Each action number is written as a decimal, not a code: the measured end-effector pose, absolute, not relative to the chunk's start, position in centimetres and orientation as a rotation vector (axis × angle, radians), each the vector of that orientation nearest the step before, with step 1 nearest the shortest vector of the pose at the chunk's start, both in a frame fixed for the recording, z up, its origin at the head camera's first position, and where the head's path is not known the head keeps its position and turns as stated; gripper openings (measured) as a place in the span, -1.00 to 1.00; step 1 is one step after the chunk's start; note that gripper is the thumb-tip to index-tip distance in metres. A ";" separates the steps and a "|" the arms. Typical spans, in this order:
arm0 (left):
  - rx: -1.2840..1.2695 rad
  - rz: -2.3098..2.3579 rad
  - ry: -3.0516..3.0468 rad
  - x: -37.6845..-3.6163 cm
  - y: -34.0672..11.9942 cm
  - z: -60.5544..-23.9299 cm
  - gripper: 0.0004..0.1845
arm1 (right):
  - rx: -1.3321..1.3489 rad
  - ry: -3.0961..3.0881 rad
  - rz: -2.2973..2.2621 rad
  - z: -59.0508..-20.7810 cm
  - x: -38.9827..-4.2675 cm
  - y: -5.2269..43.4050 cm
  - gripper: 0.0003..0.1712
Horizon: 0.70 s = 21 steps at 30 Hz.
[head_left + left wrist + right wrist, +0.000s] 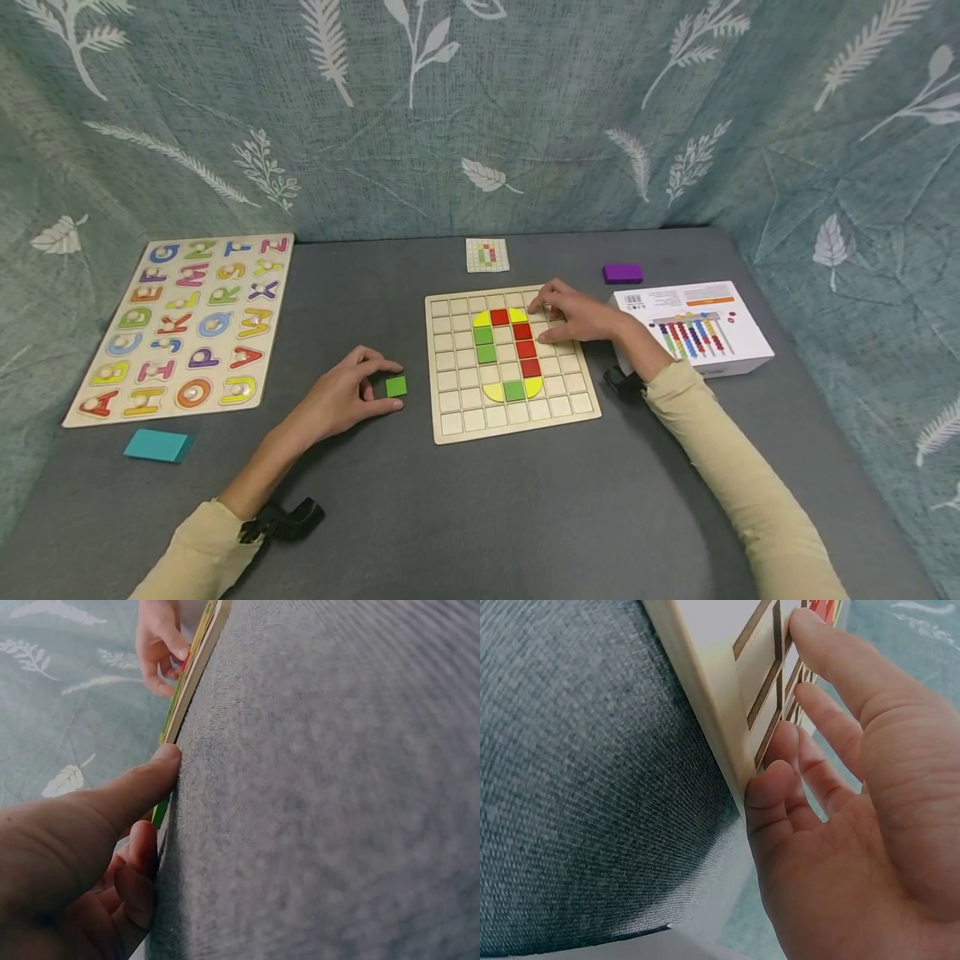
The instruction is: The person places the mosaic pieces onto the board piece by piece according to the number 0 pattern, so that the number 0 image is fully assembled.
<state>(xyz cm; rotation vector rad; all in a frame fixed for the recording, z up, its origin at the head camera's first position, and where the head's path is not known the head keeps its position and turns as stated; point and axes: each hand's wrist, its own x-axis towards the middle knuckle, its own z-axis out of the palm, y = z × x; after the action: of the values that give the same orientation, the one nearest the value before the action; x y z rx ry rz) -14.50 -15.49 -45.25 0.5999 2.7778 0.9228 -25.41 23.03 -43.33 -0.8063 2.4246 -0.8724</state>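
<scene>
Our left hand (347, 398) pinches 1 green square tile (396, 386) on the counter (465, 517) just left of the grid board (450, 421); it looks light, stiff and thin, best taken by its edges. Our right hand (576, 317) rests relaxed on the board's far right corner. An alphabet puzzle (187, 321) lies well left, a box (693, 325) right.
</scene>
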 end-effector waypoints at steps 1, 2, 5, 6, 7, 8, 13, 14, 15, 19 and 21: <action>0.600 0.926 2.777 -14.5 -15.5 -45.3 -0.51 | -0.802 2.423 -0.875 -43.3 -25.4 23.0 -0.48; 0.601 0.928 2.777 -14.5 -15.5 -45.3 -0.51 | -0.800 2.422 -0.876 -43.3 -25.4 23.0 -0.48; 0.599 0.937 2.777 -14.4 -15.6 -45.3 -0.53 | -0.795 2.419 -0.879 -43.3 -25.4 23.0 -0.48; 0.600 0.944 2.777 -14.4 -15.6 -45.3 -0.56 | -0.795 2.416 -0.878 -43.3 -25.4 23.0 -0.48; 0.607 0.950 2.779 -14.4 -15.5 -45.3 -0.58 | -0.796 2.414 -0.878 -43.3 -25.4 23.0 -0.48; 0.612 0.955 2.781 -14.4 -15.5 -45.2 -0.60 | -0.797 2.412 -0.877 -43.3 -25.4 23.0 -0.48; 0.639 0.982 2.802 -14.2 -15.3 -45.2 -0.69 | -0.802 2.397 -0.879 -43.1 -25.4 22.9 -0.48; 0.640 0.984 2.800 -14.2 -15.1 -45.0 -0.70 | -0.800 2.396 -0.879 -43.1 -25.4 22.9 -0.48; 0.643 0.987 2.799 -14.1 -14.8 -44.9 -0.70 | -0.799 2.395 -0.877 -43.1 -25.4 23.0 -0.48; 0.681 0.980 2.772 -14.2 -12.2 -43.8 -0.68 | -0.796 2.395 -0.877 -43.0 -25.3 23.0 -0.48; 0.727 0.962 2.769 -14.4 -10.5 -43.3 -0.67 | -0.797 2.397 -0.874 -43.0 -25.3 23.0 -0.48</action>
<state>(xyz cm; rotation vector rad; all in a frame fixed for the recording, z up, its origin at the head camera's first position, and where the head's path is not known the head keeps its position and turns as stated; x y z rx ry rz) -14.37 -10.45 -43.25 0.7271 2.7687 0.9618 -25.32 23.01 -42.99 -0.7968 2.3974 -0.8744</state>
